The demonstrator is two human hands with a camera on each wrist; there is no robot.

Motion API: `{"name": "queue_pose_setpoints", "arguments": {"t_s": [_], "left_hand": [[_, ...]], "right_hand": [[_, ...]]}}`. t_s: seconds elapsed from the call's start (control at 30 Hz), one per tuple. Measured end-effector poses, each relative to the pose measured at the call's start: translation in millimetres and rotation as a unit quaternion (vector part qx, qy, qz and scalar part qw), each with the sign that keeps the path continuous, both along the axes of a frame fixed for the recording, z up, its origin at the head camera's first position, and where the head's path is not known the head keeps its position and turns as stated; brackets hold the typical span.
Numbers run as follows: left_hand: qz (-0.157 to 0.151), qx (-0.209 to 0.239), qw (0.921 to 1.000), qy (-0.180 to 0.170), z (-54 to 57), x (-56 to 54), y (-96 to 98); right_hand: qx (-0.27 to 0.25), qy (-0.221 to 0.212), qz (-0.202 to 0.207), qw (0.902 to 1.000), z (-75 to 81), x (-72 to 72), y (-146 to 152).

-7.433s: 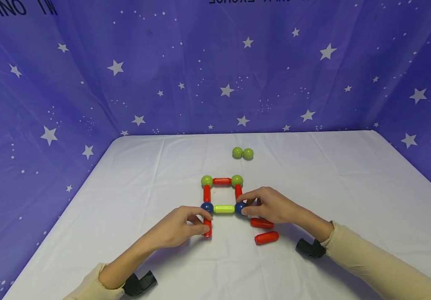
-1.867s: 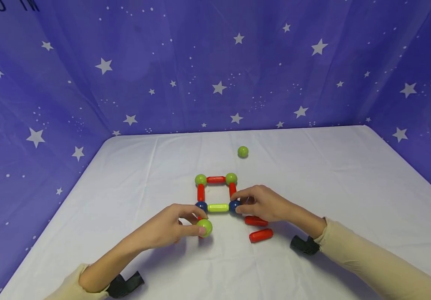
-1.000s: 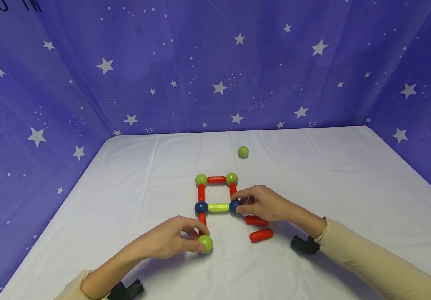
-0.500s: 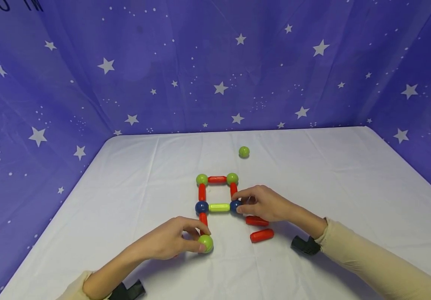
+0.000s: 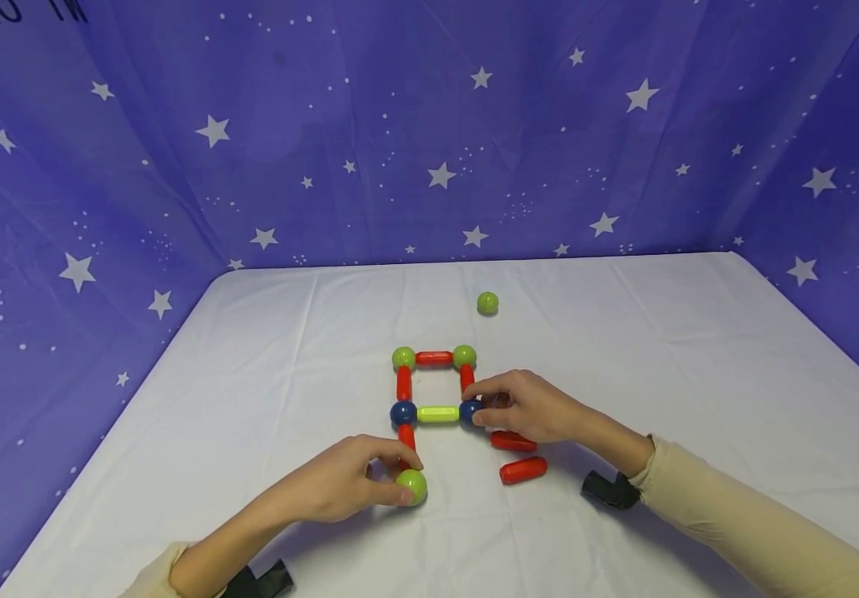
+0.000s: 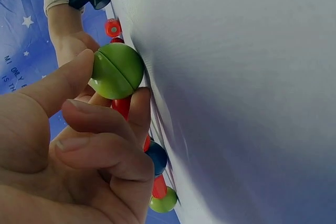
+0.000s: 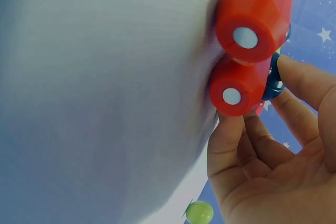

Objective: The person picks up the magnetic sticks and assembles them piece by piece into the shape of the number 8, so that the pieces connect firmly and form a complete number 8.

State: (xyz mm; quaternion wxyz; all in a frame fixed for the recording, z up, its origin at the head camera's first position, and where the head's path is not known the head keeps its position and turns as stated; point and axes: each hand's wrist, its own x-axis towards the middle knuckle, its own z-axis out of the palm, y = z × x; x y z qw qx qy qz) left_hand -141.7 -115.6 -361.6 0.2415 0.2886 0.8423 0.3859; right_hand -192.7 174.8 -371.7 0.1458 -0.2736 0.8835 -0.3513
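Note:
My left hand [image 5: 350, 477] pinches a green ball [image 5: 414, 487] at the near end of a red rod [image 5: 406, 440]. That rod runs back to a blue ball [image 5: 403, 414], the near left corner of a square of rods and balls. A yellow-green rod [image 5: 438, 414] links it to a second blue ball [image 5: 470, 413], which my right hand [image 5: 530, 407] grips between thumb and fingers. Red rods and two green balls form the far part of the square. In the left wrist view, thumb and fingers hold the grooved green ball [image 6: 118, 71].
Two loose red rods lie by my right hand, the nearer red rod [image 5: 523, 470] and another red rod [image 5: 513, 441] partly under the hand. A single green ball [image 5: 488, 303] sits farther back on the white tablecloth [image 5: 624, 332]. A starry purple cloth hangs behind.
One of the two far green balls was picked up by my left hand, brought to the front and lowered to the red rod's near end. My right hand stays on the blue ball.

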Motion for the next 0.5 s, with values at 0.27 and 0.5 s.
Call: {"name": "queue_pose_setpoints", "arguments": {"t_s": [0.27,0.5], "left_hand": [[-0.005,-0.001,1.0000,0.004,0.5,0.1,0.5],[-0.006,-0.005,1.0000,0.000,2.7,0.5,-0.1]], "right_hand": [[0.001,-0.001,0.001,1.0000,0.8,0.7,0.4],[-0.002,0.004,0.005,1.0000,0.2,0.9,0.1]]}}
